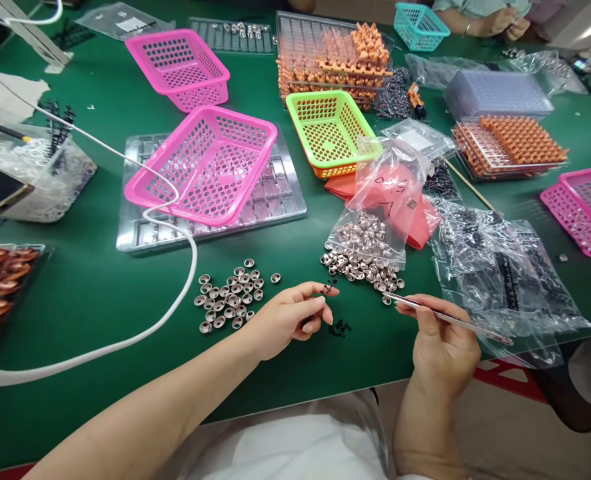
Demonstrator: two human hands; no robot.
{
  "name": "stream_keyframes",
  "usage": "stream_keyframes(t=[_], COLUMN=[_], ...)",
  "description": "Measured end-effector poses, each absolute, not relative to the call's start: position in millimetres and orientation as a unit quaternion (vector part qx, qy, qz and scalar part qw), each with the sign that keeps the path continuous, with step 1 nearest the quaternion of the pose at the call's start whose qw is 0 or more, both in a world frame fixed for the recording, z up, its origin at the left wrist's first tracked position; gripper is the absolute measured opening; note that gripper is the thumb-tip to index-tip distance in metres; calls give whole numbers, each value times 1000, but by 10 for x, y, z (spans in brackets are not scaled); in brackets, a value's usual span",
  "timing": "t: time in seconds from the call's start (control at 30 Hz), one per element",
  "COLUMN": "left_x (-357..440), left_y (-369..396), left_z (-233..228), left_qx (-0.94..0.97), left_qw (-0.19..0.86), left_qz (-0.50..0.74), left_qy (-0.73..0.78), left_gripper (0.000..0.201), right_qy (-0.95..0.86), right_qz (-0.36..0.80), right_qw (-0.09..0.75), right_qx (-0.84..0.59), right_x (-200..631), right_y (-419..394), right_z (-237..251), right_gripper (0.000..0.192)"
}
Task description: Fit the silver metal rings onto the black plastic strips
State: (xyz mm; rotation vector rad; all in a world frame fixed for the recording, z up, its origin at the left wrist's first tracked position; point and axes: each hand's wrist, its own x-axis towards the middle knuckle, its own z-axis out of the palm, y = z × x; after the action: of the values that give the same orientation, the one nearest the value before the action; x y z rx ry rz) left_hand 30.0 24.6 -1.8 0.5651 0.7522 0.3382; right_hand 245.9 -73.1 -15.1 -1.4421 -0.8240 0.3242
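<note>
Landmark = loose pile of metal cups [230,297] on the green tabletop [100,280].

L hand [288,320]: just right of the pile, thumb + forefinger pinched together on a small black part [329,287], held up off the tabletop at the fingertips. Looks held high and tilted toward the other hand so the tool tip can get at it, my read only. More tiny black bits [340,328] lie on the tabletop just below that hand, farther right of the pile.

R hand [440,347]: well right of the pile, fingers closed round tweezers [445,319], pen-style. Tip points left toward the pinched part, near it but not touching; can't tell if the tweezer tips hold anything, too small. The tip sits at the lower edge of a 2nd heap of cups [362,267] spilling from a clear bag [380,200], right of the pile.

So the black part is inside the L grip, and apart from the R-hand tool.

Behind the pile: pink basket [205,167] sitting tilted on a clear cavity tray [280,200]. Farther back + right: green basket [330,127], trays of orange parts [515,143]. White cable [175,280] loops past the pile's left side. Another person's hands [500,20] at the far right edge, well apart.
</note>
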Motion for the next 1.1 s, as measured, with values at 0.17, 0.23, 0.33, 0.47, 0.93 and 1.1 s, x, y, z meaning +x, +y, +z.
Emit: stream_keyframes(t=[0.17, 0.23, 0.33, 0.47, 0.93, 1.1], left_x=[277, 271, 262, 245, 267, 248], left_y=[240, 237, 236, 228, 161, 156], left_z=[-20, -19, -10, -19, 102, 81], left_qx=[207, 200, 213, 284, 482, 524], left_qw=[917, 920, 919, 889, 775, 750], left_qz=[110, 104, 98, 114, 131, 142], left_qy=[324, 320, 318, 340, 388, 377], left_gripper=[34, 34, 38, 41, 28, 24], right_qy=[-361, -354, -343, -329, -354, -376], right_qz=[128, 134, 137, 103, 165, 235], right_qw=[666, 671, 676, 668, 662, 656], right_qx=[-640, -638, -638, -659, -640, -612], right_x=[2394, 2396, 2417, 2457, 2438, 2261], right_y=[-673, -669, -676, -686, -755, -759], right_z=[-170, -181, -188, -181, -130, -98], right_gripper=[12, 12, 14, 12, 10, 9])
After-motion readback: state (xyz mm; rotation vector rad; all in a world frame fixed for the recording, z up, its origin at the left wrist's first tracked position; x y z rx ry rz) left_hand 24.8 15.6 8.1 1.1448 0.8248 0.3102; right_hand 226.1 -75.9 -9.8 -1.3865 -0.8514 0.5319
